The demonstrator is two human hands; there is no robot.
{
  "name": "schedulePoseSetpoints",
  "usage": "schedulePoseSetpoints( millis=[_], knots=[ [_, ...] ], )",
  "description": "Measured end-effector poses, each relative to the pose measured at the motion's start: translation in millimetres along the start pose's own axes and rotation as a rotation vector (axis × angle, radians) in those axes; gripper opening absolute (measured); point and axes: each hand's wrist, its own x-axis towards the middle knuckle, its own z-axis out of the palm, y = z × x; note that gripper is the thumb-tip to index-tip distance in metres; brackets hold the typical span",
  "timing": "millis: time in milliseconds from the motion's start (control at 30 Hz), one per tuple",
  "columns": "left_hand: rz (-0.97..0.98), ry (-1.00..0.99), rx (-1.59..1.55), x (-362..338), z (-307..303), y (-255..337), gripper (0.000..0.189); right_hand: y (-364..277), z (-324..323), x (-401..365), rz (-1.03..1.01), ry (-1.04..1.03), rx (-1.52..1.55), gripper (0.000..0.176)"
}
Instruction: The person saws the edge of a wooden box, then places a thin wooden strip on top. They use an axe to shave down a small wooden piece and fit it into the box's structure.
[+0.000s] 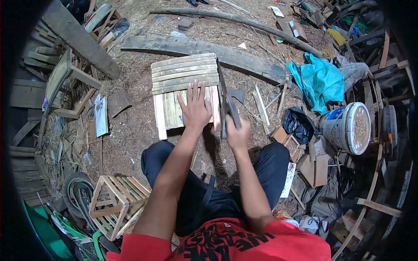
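Note:
A small slatted wooden piece (185,75) lies in front of the knees, with light horizontal slats on its upper part and upright slats below. My left hand (196,108) rests flat on its lower slats, fingers spread. My right hand (238,132) is closed around the near end of a long dark tool (226,95), which looks like a saw. The tool stands along the right edge of the slatted piece. Whether its blade touches the wood is hard to tell.
A long plank (174,44) and a pole (244,24) lie beyond. At right are a teal tarp (320,82), a white bucket (358,128) and wood blocks (314,167). A slatted wooden frame (117,206) stands lower left. Part of another person (90,11) shows at top left.

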Motion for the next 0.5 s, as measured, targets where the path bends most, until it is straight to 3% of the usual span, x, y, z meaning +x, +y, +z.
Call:
schedulePoseSetpoints(
  millis=[133,233,367,433,500],
  knots=[
    [-0.012,-0.006,-0.015,0,-3,-1,0.067,0,10,12,0.047,-0.05,-0.024,0.022],
    [-0.017,0.013,0.014,-1,2,1,0.068,-4,-14,-50,-0.086,0.069,0.051,0.025],
    [-0.022,0.038,0.005,-1,3,2,0.068,5,-3,-15,0.053,0.005,0.09,0.024],
    [-0.019,0.02,-0.021,1,1,2,0.068,13,22,26,-0.045,0.026,0.029,0.024],
    [-0.019,0.007,-0.028,0,-2,-1,0.068,11,14,10,-0.033,-0.001,0.023,0.023]
  ],
)
